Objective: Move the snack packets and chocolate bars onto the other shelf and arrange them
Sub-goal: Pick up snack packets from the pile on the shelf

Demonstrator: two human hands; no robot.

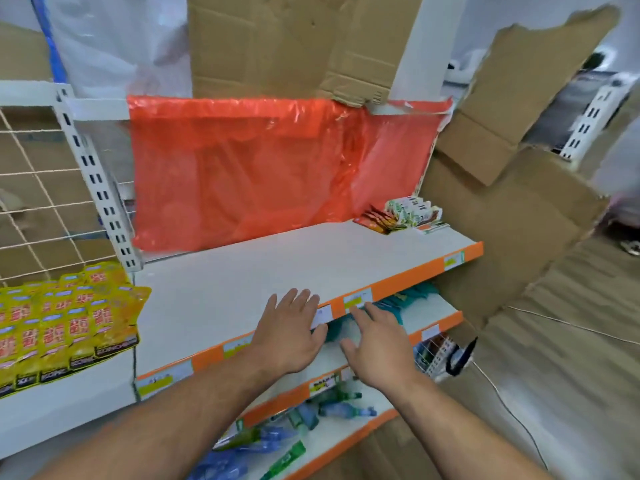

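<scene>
Rows of yellow snack packets (65,320) lie on the white shelf at the left. A wide white shelf (242,282) with an orange front strip stretches across the middle. At its far right end stand green-and-white bars (414,211) beside several small red packets (377,220). My left hand (291,327) lies flat with spread fingers on the front edge of this shelf. My right hand (377,344) hovers with straight fingers just below that edge, over teal packets (398,306) on the lower shelf. Neither hand holds anything.
A red plastic sheet (259,168) hangs behind the middle shelf, with cardboard (277,46) above and to the right. The bottom shelf (346,441) holds blue and green packets (311,414). A wire grid (38,188) backs the left shelf. A cable (512,407) crosses the floor at right.
</scene>
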